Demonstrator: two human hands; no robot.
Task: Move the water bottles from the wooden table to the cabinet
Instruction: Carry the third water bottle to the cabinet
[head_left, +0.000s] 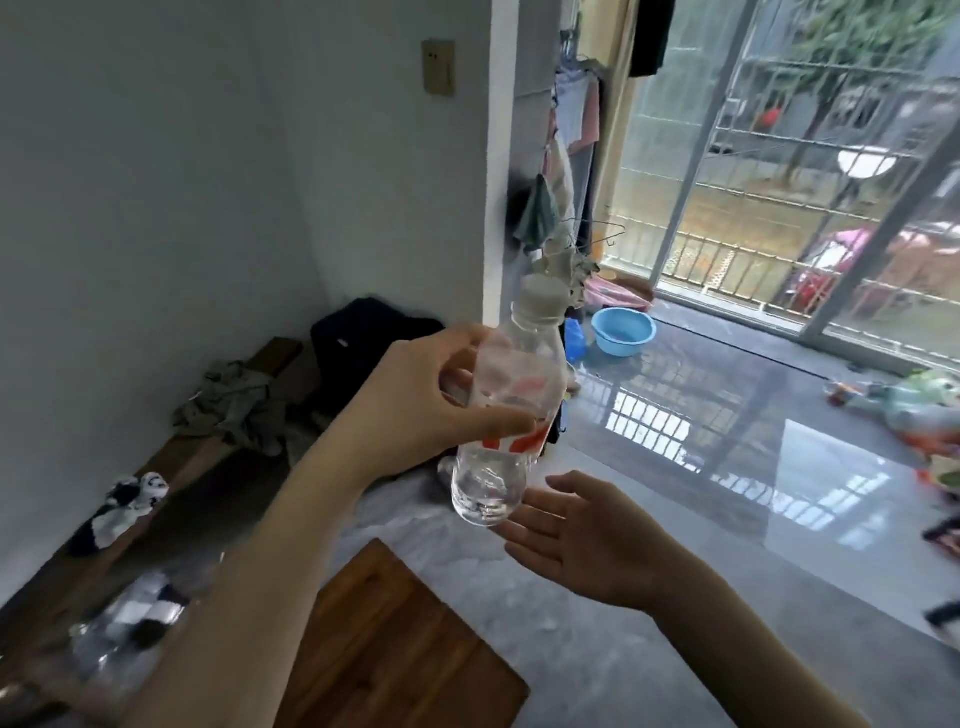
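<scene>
- While the left hand grips the water bottle around its labelled middle, thumb in front and fingers curled behind, the bottle hangs in mid-air, cap up and leaning slightly away, clear of any surface.
- The grip at the waist looks chosen for carrying: it keeps the weight balanced for the walk to the cabinet, which I cannot see from here.
- The right hand waits just below and beside the bottle's base, palm up, fingers straight and holding nothing, probably ready to steady or receive it.
- Beneath both forearms lies a corner of the wooden table.
- Under the left forearm, blurred clear shapes may be more bottles; I cannot tell.
</scene>
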